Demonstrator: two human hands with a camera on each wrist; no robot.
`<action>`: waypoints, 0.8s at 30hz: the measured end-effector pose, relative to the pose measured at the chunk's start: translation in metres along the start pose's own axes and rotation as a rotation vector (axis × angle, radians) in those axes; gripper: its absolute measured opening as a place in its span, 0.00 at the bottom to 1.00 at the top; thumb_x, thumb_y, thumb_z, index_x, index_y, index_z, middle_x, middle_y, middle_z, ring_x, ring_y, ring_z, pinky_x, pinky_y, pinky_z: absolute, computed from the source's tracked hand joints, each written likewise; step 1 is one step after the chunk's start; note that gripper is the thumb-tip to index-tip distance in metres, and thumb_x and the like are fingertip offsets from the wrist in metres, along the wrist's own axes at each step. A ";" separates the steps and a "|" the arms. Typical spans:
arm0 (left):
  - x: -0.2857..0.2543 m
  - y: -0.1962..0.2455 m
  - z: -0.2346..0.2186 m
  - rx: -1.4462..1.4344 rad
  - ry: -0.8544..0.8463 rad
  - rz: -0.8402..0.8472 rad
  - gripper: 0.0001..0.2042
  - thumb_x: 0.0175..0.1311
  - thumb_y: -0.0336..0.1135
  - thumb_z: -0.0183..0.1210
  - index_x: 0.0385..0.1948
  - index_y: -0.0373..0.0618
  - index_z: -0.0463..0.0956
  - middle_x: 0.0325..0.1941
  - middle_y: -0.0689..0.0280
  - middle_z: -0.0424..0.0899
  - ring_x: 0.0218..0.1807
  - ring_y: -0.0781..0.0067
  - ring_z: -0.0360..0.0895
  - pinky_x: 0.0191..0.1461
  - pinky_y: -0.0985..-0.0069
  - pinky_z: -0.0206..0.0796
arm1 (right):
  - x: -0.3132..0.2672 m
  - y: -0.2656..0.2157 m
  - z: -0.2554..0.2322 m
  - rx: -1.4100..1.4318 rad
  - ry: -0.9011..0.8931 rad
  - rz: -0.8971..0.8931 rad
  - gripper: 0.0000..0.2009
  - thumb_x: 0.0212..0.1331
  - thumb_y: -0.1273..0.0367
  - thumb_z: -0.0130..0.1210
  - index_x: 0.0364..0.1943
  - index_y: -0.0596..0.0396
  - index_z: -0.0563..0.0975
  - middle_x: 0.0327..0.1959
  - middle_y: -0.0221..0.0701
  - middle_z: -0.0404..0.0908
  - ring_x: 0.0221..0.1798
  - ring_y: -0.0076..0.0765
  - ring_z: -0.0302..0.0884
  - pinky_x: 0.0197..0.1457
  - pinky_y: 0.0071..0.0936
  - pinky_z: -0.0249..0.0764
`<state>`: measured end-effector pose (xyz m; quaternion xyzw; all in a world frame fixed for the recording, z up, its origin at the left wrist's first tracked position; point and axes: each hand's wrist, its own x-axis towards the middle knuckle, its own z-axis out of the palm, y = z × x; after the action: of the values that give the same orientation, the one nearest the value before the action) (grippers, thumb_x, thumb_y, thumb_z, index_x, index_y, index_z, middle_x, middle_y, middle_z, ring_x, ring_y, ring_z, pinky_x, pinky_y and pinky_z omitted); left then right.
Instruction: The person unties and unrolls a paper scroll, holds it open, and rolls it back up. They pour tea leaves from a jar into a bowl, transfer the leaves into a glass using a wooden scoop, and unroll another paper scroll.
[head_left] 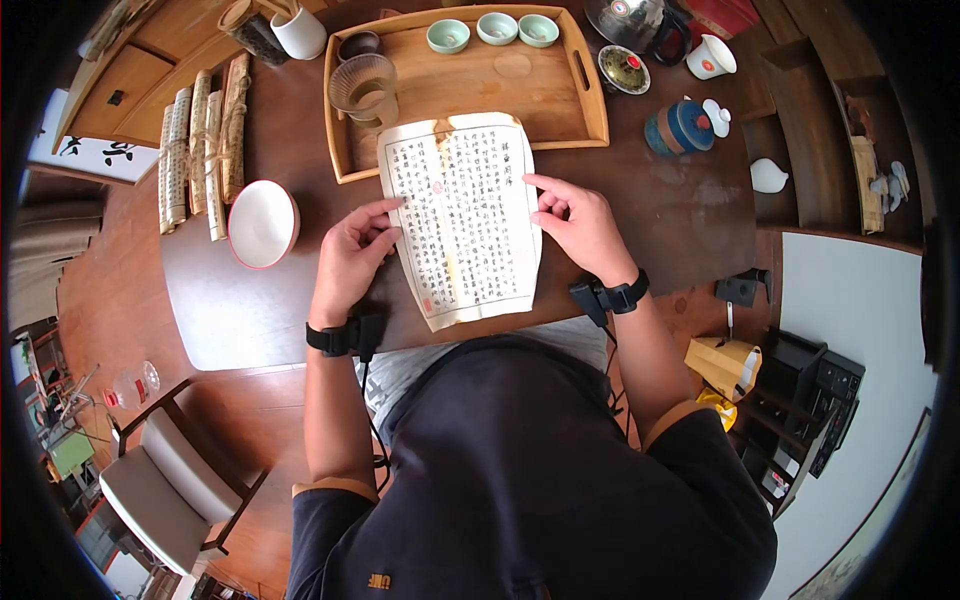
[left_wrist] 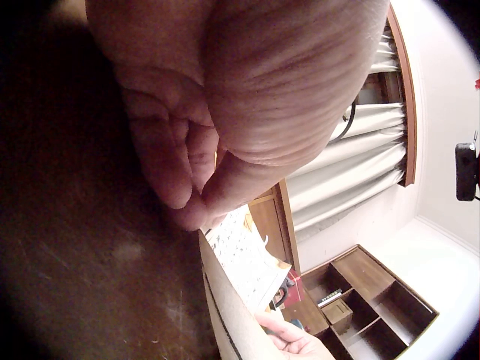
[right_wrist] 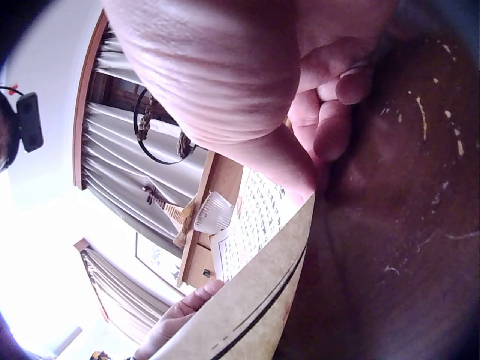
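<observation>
A cream sheet of paper point(head_left: 468, 230), covered in columns of black handwritten characters with red seals and brownish stains, is stretched between my two hands. Its top edge overlaps the front of a wooden tray in the head view. My left hand point(head_left: 352, 252) pinches the left edge between thumb and forefinger. On the opposite edge, the thumb and forefinger of my right hand point(head_left: 585, 228) pinch the paper a little higher up. In the right wrist view the paper point(right_wrist: 262, 285) bends upward along its near edge, showing a dark line.
The wooden tray point(head_left: 335, 150) holds a ribbed glass pitcher point(head_left: 362, 88) and several pale green cups point(head_left: 497, 29). To the left stand a white bowl point(head_left: 264, 224) and bundled scrolls point(head_left: 212, 150). A blue jar point(head_left: 678, 130) and a lidded bowl point(head_left: 624, 72) sit at the right.
</observation>
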<state>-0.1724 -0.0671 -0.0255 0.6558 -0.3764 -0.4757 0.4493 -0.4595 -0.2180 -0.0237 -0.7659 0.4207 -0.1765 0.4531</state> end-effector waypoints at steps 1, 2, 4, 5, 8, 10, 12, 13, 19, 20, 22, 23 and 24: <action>0.001 0.000 0.000 -0.012 0.005 -0.008 0.17 0.66 0.21 0.61 0.57 0.39 0.80 0.36 0.73 0.83 0.36 0.87 0.75 0.40 0.85 0.70 | 0.000 0.000 0.000 0.001 0.000 -0.010 0.22 0.54 0.76 0.64 0.57 0.50 0.82 0.28 0.27 0.84 0.25 0.22 0.75 0.33 0.23 0.74; 0.002 -0.003 -0.001 -0.007 0.017 0.000 0.17 0.66 0.21 0.61 0.57 0.39 0.80 0.36 0.73 0.83 0.36 0.87 0.75 0.40 0.85 0.70 | -0.001 0.000 0.000 0.003 0.006 0.004 0.23 0.54 0.76 0.65 0.57 0.50 0.82 0.28 0.27 0.84 0.25 0.22 0.75 0.33 0.23 0.73; 0.002 -0.011 -0.002 0.031 0.003 0.074 0.18 0.67 0.22 0.60 0.58 0.40 0.79 0.38 0.74 0.83 0.35 0.88 0.75 0.37 0.87 0.67 | -0.001 0.001 0.001 0.016 0.009 0.017 0.23 0.54 0.77 0.65 0.57 0.50 0.82 0.28 0.27 0.83 0.25 0.21 0.73 0.33 0.23 0.73; 0.001 -0.004 -0.001 0.023 0.002 0.038 0.18 0.66 0.21 0.60 0.58 0.40 0.79 0.38 0.73 0.83 0.35 0.88 0.75 0.38 0.87 0.68 | 0.000 0.000 0.001 0.018 0.007 0.015 0.23 0.54 0.77 0.65 0.57 0.50 0.82 0.28 0.27 0.83 0.25 0.21 0.72 0.33 0.23 0.73; 0.001 -0.007 -0.003 0.030 -0.001 0.065 0.18 0.66 0.20 0.60 0.57 0.38 0.79 0.39 0.72 0.83 0.36 0.87 0.75 0.41 0.85 0.70 | 0.000 -0.001 0.003 0.026 -0.002 0.016 0.24 0.54 0.78 0.65 0.58 0.50 0.81 0.28 0.27 0.83 0.25 0.22 0.72 0.34 0.23 0.73; 0.001 -0.006 -0.002 0.017 0.013 0.064 0.18 0.65 0.20 0.61 0.57 0.39 0.80 0.37 0.73 0.83 0.35 0.87 0.74 0.41 0.85 0.70 | 0.000 -0.003 0.000 0.019 -0.009 0.029 0.24 0.54 0.78 0.65 0.59 0.50 0.81 0.28 0.27 0.83 0.25 0.21 0.72 0.34 0.23 0.73; 0.001 -0.006 0.000 0.002 0.019 0.062 0.18 0.64 0.21 0.62 0.56 0.41 0.81 0.36 0.73 0.83 0.34 0.86 0.74 0.41 0.84 0.70 | 0.000 -0.002 0.000 0.013 -0.008 0.030 0.24 0.54 0.78 0.65 0.59 0.50 0.81 0.29 0.27 0.83 0.25 0.21 0.72 0.34 0.23 0.73; 0.001 -0.007 -0.001 0.015 0.020 0.064 0.17 0.64 0.21 0.62 0.56 0.41 0.81 0.36 0.73 0.82 0.34 0.86 0.74 0.41 0.84 0.70 | 0.000 -0.002 0.000 0.011 -0.011 0.031 0.24 0.54 0.77 0.65 0.59 0.49 0.81 0.29 0.26 0.83 0.25 0.21 0.72 0.34 0.23 0.73; 0.001 -0.009 -0.002 0.030 0.025 0.066 0.17 0.65 0.21 0.63 0.56 0.42 0.82 0.35 0.73 0.82 0.34 0.86 0.75 0.41 0.84 0.71 | 0.000 -0.004 0.000 0.006 -0.012 0.028 0.24 0.55 0.77 0.65 0.59 0.50 0.81 0.29 0.26 0.83 0.25 0.21 0.73 0.34 0.23 0.73; 0.001 -0.009 -0.002 0.034 0.025 0.074 0.17 0.65 0.21 0.63 0.56 0.42 0.82 0.35 0.74 0.82 0.34 0.86 0.75 0.41 0.84 0.71 | 0.000 -0.003 0.000 0.006 -0.011 0.028 0.24 0.55 0.77 0.65 0.59 0.50 0.81 0.29 0.26 0.83 0.25 0.21 0.73 0.34 0.23 0.73; 0.001 -0.007 -0.002 0.042 0.016 0.071 0.17 0.65 0.20 0.61 0.56 0.40 0.81 0.36 0.74 0.81 0.35 0.87 0.74 0.41 0.85 0.70 | 0.000 -0.002 0.000 0.011 -0.010 0.017 0.24 0.55 0.76 0.65 0.59 0.49 0.81 0.29 0.27 0.83 0.25 0.22 0.73 0.33 0.24 0.73; 0.001 -0.006 -0.002 0.050 0.008 0.068 0.18 0.65 0.19 0.60 0.57 0.39 0.80 0.37 0.74 0.80 0.36 0.87 0.74 0.41 0.86 0.69 | 0.000 -0.002 0.000 0.011 -0.009 0.017 0.24 0.55 0.76 0.65 0.59 0.49 0.81 0.29 0.27 0.83 0.25 0.22 0.73 0.33 0.24 0.73; 0.001 -0.007 -0.002 0.051 0.006 0.068 0.18 0.65 0.19 0.60 0.57 0.39 0.80 0.37 0.74 0.80 0.36 0.87 0.74 0.41 0.86 0.69 | 0.000 -0.003 -0.001 0.011 -0.010 0.017 0.24 0.54 0.76 0.65 0.59 0.49 0.81 0.29 0.27 0.83 0.25 0.22 0.73 0.34 0.24 0.73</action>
<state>-0.1702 -0.0652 -0.0318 0.6554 -0.4092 -0.4484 0.4495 -0.4588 -0.2174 -0.0210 -0.7607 0.4239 -0.1709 0.4609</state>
